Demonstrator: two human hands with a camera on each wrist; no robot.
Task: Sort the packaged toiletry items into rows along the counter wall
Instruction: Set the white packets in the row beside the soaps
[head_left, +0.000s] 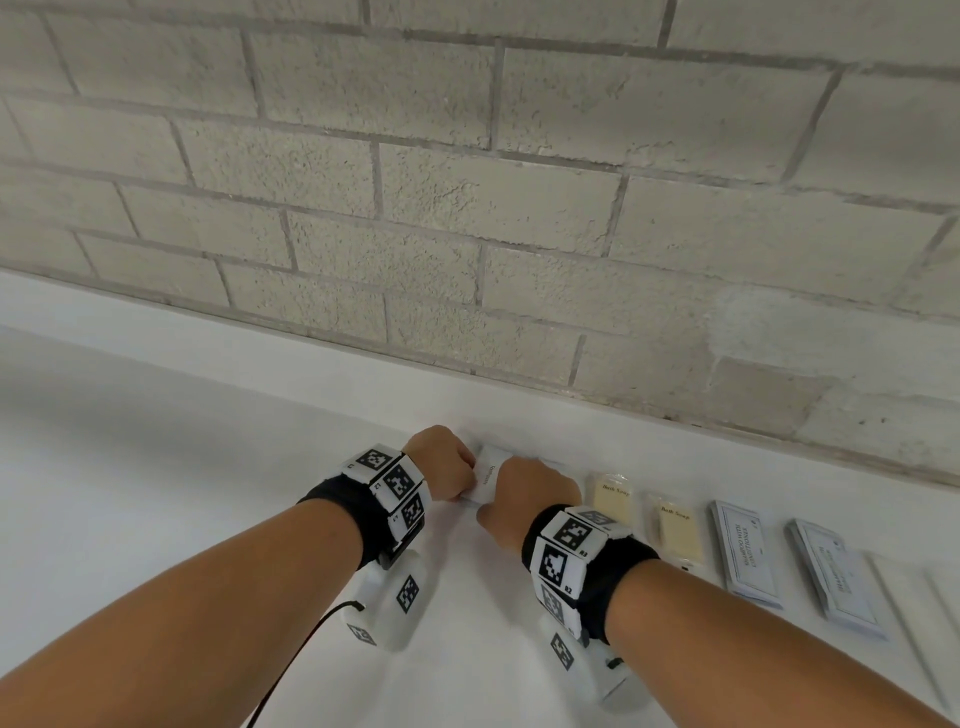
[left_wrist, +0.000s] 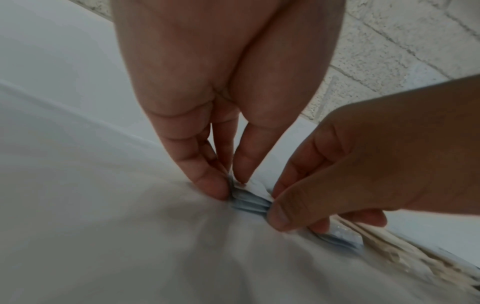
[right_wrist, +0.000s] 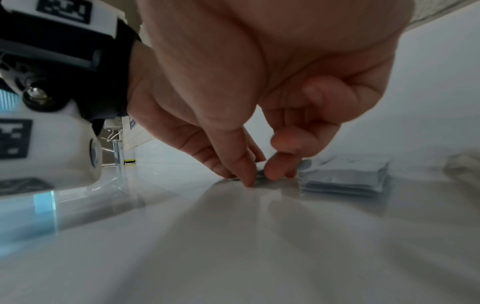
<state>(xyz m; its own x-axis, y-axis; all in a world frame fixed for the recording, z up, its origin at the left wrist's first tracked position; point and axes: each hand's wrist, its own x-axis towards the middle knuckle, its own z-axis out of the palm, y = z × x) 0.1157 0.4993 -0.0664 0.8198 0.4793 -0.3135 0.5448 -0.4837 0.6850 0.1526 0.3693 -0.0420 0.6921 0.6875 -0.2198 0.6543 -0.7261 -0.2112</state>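
Note:
A small stack of white packets (head_left: 487, 475) lies on the white counter (head_left: 208, 467) close to the wall. My left hand (head_left: 445, 464) pinches its left end between thumb and fingers, as the left wrist view shows at the stack (left_wrist: 250, 202). From the other side my right hand (head_left: 525, 500) grips the same stack, thumb in front and fingers behind. In the right wrist view the right fingertips (right_wrist: 248, 181) touch the counter and hide most of the stack. To the right lie two bath soap packets (head_left: 614, 496), then two shampoo packet stacks (head_left: 748, 553).
A grey brick wall (head_left: 467, 208) rises behind a white ledge. More white items (head_left: 914, 613) lie at the far right of the row. Another stack of grey-white packets (right_wrist: 345, 176) sits just right of my right hand. Bare counter stretches to the left.

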